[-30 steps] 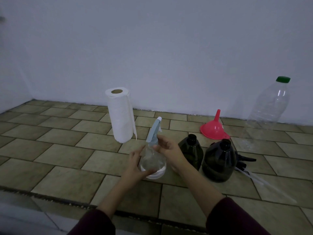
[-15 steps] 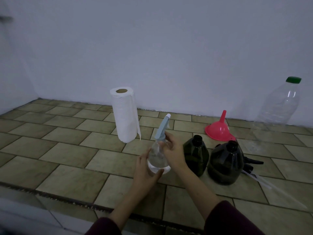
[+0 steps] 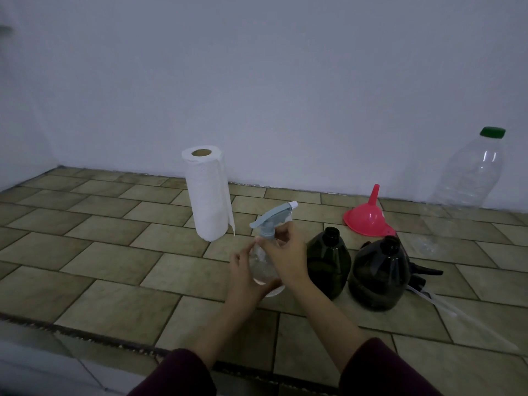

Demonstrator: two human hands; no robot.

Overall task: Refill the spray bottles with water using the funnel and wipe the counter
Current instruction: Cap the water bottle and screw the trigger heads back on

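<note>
Tiled surface [image 3: 108,252] carries a paper towel roll [image 3: 207,195]; right of it, two dark bottles [image 3: 328,261], a pink funnel [image 3: 368,217], a clear bottle [image 3: 468,178].

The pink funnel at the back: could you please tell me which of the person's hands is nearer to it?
Right. The right hand grips the clear spray bottle at its neck, closer to the funnel; the left hand holds the bottle's far side.

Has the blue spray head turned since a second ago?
Yes. The blue spray head has swung clockwise; its nozzle now points right, toward the pink funnel, not up and away as before.
</note>
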